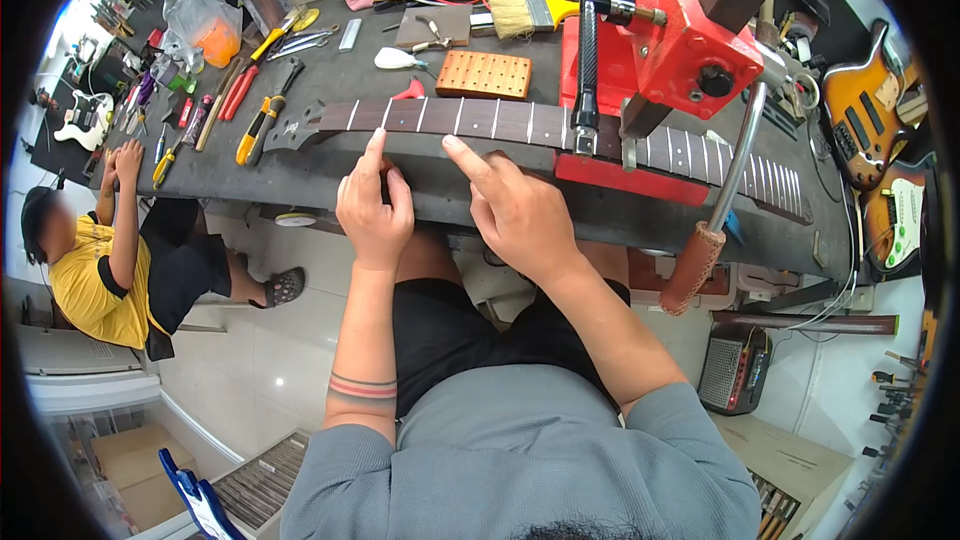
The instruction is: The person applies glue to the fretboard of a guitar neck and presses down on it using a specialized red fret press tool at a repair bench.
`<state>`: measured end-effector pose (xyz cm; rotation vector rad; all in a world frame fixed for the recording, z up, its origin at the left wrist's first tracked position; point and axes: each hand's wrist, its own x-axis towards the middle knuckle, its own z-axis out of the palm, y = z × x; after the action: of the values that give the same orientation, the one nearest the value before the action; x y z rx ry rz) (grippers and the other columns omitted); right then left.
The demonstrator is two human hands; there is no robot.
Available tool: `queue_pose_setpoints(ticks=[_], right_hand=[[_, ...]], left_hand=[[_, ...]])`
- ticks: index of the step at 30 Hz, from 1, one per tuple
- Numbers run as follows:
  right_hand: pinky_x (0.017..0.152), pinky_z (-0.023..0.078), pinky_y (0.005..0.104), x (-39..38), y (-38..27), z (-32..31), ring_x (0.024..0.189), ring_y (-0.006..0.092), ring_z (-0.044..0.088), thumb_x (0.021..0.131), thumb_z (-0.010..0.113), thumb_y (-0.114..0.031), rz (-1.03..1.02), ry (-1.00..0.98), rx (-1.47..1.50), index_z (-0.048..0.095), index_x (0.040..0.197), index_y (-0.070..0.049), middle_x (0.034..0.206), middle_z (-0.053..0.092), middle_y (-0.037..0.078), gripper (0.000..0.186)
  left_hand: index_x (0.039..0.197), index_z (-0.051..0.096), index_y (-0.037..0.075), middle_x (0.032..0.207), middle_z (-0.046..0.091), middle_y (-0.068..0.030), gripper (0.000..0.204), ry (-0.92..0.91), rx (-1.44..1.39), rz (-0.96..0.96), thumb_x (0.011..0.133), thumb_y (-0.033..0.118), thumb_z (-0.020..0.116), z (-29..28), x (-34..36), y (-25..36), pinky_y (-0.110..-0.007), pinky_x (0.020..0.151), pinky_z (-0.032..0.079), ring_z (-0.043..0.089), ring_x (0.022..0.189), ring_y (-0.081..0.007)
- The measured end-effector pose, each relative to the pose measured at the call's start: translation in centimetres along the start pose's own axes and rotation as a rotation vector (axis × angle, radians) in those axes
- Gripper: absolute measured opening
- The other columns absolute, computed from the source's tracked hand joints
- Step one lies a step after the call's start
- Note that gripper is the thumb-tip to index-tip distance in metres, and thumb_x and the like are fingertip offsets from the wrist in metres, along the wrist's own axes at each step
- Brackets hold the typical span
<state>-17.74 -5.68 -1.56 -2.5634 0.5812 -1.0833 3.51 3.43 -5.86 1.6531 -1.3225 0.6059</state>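
Observation:
A guitar neck with a dark fretboard and pale metal frets lies lengthwise across the dark workbench, its headstock toward the left. My left hand is at the neck's near edge, index finger stretched toward the fretboard and the other fingers partly curled. To its right, my right hand points its index finger at the same edge, holding nothing. Whether the fingertips touch the neck I cannot tell. A red press stands over the neck's right part, with a black ratchet-like handle and a leather-wrapped lever.
Behind the neck are an orange drilled block, a wide brush and a small red object. Yellow-black pliers and other tools lie left. A person in yellow sits at the left. Electric guitars stand right.

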Motion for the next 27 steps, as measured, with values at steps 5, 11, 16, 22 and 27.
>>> queue_pose_setpoints(ticks=[5, 11, 16, 22, 27], right_hand=[[0.068, 0.063, 0.046, 0.13, -0.18, -0.1, 0.076, 0.0307, 0.073, 0.088, 0.078, -0.001, 0.038, -0.019, -0.034, 0.05, 0.175, -0.025, 0.097, 0.067, 0.008, 0.094], [0.068, 0.063, 0.0456, 0.12, -0.03, -0.04, 0.076, 0.03, 0.074, 0.088, 0.078, -0.002, 0.016, -0.018, -0.032, 0.053, 0.174, -0.023, 0.096, 0.067, 0.008, 0.092], [0.068, 0.063, 0.0456, 0.06, -0.16, -0.1, 0.075, 0.03, 0.074, 0.088, 0.078, -0.002, 0.014, 0.01, -0.023, 0.053, 0.174, -0.024, 0.094, 0.067, 0.008, 0.093], [0.068, 0.063, 0.0452, 0.11, -0.04, -0.07, 0.075, 0.0295, 0.073, 0.089, 0.077, -0.002, 0.033, -0.011, -0.063, 0.053, 0.175, -0.025, 0.094, 0.068, 0.008, 0.092], [0.067, 0.063, 0.0453, 0.2, -0.11, 0.04, 0.075, 0.0286, 0.073, 0.09, 0.077, -0.001, 0.011, 0.034, -0.047, 0.053, 0.175, -0.026, 0.092, 0.068, 0.007, 0.092]], left_hand=[[0.157, 0.069, 0.008, 0.101, 0.08, -0.0085, 0.066, 0.004, -0.024, 0.004, 0.093, -0.004, 0.073, -0.01, 0.28, 0.09, -0.043, 0.08, 0.055, 0.074, 0.084, -0.03], [0.157, 0.069, 0.008, 0.101, 0.08, -0.0083, 0.066, -0.008, -0.003, -0.009, 0.092, -0.004, 0.074, -0.04, 0.0, 0.02, -0.044, 0.08, 0.056, 0.073, 0.084, -0.03], [0.156, 0.069, 0.008, 0.102, 0.08, -0.0082, 0.066, -0.004, -0.017, -0.002, 0.091, -0.005, 0.074, -0.16, 0.4, 0.3, -0.044, 0.08, 0.056, 0.074, 0.084, -0.0302], [0.16, 0.066, 0.005, 0.096, 0.075, -0.0085, 0.066, -0.014, 0.004, 0.01, 0.095, -0.005, 0.072, 0.09, 0.2, -0.01, -0.042, 0.083, 0.057, 0.072, 0.084, -0.0273], [0.156, 0.07, 0.008, 0.099, 0.079, -0.0087, 0.065, 0.019, -0.002, 0.009, 0.091, -0.004, 0.073, -0.17, 0.43, 0.17, -0.043, 0.08, 0.056, 0.074, 0.083, -0.0298]])
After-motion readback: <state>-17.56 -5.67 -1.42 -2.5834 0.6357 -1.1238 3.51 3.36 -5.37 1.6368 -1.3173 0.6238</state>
